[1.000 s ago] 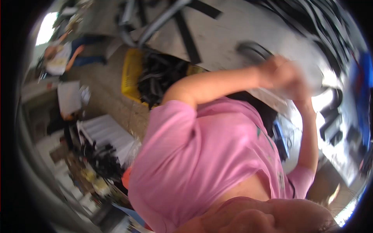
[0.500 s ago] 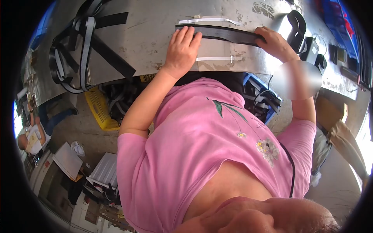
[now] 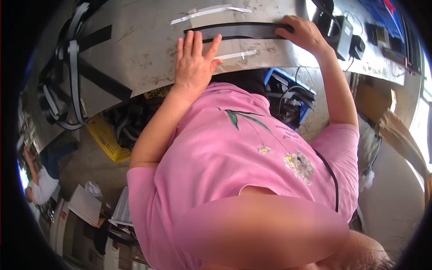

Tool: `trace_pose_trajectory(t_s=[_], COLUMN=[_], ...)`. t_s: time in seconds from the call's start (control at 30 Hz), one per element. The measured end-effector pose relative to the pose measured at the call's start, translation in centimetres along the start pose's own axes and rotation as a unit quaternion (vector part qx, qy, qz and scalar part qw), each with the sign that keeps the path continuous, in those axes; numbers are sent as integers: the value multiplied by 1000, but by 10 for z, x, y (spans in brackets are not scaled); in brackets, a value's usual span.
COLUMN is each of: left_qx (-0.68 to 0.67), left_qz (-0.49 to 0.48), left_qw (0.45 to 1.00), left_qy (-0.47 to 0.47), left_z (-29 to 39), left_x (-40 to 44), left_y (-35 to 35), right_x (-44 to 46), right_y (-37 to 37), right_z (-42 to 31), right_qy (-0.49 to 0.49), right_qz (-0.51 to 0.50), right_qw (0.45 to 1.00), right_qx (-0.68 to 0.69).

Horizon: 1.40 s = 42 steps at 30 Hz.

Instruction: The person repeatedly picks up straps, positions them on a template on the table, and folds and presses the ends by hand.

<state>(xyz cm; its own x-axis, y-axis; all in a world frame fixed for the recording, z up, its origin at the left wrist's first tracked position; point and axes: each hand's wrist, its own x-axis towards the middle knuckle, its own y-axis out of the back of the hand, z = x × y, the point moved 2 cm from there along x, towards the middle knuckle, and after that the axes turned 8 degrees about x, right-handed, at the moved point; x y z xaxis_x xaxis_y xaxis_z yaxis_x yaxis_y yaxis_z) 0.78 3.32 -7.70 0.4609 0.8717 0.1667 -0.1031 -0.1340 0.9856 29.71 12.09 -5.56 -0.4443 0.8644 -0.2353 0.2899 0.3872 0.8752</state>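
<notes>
A black-edged grey strap (image 3: 245, 30) lies stretched across the metal table, between two strips of white tape. My left hand (image 3: 193, 63) rests palm down at the strap's left end, its fingers straight and spread, the tips over the strap. At the other end, my right hand (image 3: 306, 35) has its fingers curled round the strap. One white tape strip (image 3: 211, 13) runs beyond the strap. The nearer white strip (image 3: 238, 56) starts beside my left thumb.
Black and grey straps (image 3: 74, 81) hang in a tangle over the table's left part. A grey box-shaped device (image 3: 340, 38) stands right of my right hand. Below the table edge are a yellow crate (image 3: 108, 139) and a blue crate (image 3: 274, 76) holding straps. Another person (image 3: 45, 184) is far left.
My left hand's fingers have spread apart and its thumb now shows. My right hand still grips the strap's right end. The whole view has shifted with my head.
</notes>
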Motion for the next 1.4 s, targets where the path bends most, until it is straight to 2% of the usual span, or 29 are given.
trace_pose_trajectory(t_s=[0.27, 0.33, 0.37, 0.4, 0.43, 0.47, 0.53, 0.57, 0.6, 0.63, 0.7, 0.77, 0.83, 0.9, 0.97, 1.07, 1.4], left_qx=[58, 67, 28, -11, -19, -19, -77, -136, -176, -216, -216, -242, -241, -240, -278, -240, -220], left_qz=[-20, 5, 10, 15, 59, 57, 48, 81, 72, 62, 54, 28, 9, -7, -70, -104, -127], left_qw=[998, 998, 999, 999, 997, 997, 993, 984, 978, 970, 969, 969, 969, 970, 958, 965, 967], left_qy=[-10, -18, -23, -26, -48, -49, -71, -79, -87, -94, -103, -38, -44, -50, -28, -5, 32], left_z=[-8, -4, -2, 0, 4, 5, 9, 12, 15, 18, 21, 19, 15, 10, 5, 6, 18], left_x=[5, 13, 19, 26, 33, 41, 57, 62, 67, 71, 77, 82, 87, 94, 100, 107, 108], left_y=[4, 10, 10, 10, 10, 7, -2, -6, -9, -12, -20, -27, -26, -24, -26, -22, -28], right_x=[4, 6, 2, 2, 1, 0, 3, 3, 1, -1, -4, -3, -4, -2, 0, 3, 1], right_y=[-12, -23, 3, 2, 4, 5, -10, -18, -26, -28, -28, -29, -26, -20, -24, -25, -32], right_z=[9, 18, -17, -21, -27, -32, -30, -26, -20, -21, -26, -23, -24, -32, -34, -36, -36], right_qy=[-20, 12, -52, -54, 36, 124, 121, 112, 127, 123, 99, 95, 88, -21, -31, -46, -98], right_qz=[13, 87, 52, 52, 123, 193, 171, 156, 158, 159, 168, 174, 181, 123, 133, 147, 177], right_qw=[1000, 994, 993, 993, 991, 973, 977, 980, 979, 979, 969, 966, 963, 971, 972, 972, 965], right_qx=[4, 66, 88, 88, 30, -28, -46, -43, 19, 22, 155, 167, 178, 204, 191, 178, 164])
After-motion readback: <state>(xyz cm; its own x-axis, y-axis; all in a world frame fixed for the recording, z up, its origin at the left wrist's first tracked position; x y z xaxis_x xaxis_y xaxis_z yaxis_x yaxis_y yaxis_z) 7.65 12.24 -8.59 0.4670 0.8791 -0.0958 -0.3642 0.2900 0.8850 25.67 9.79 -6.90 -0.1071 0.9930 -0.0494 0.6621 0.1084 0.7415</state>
